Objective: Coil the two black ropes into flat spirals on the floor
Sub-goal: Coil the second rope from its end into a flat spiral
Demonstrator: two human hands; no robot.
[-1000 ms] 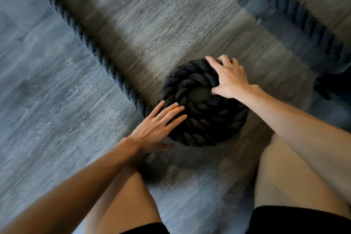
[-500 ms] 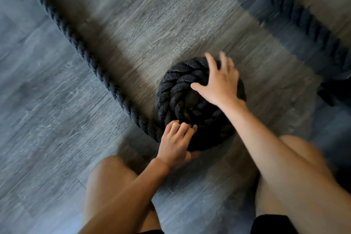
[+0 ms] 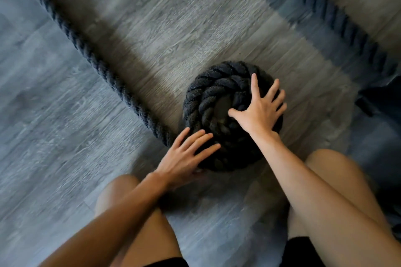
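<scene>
Pressing the rope coil [image 3: 208, 97], left hand [image 3: 184, 155] and right hand [image 3: 260, 114] have wide grips; second rope [image 3: 325, 13] lies well apart.

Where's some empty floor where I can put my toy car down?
Two big bare patches of floor: one left of the straight rope, and the wedge between it and the second rope, above the coil. It is crowded right at the coil, where the left hand and right hand rest on it.

one thick twisted black rope [image 3: 201, 102] sits partly wound into a tight spiral on the floor [image 3: 65, 158], tail running far-left; second rope [image 3: 321, 13] lies straight far-right.
</scene>
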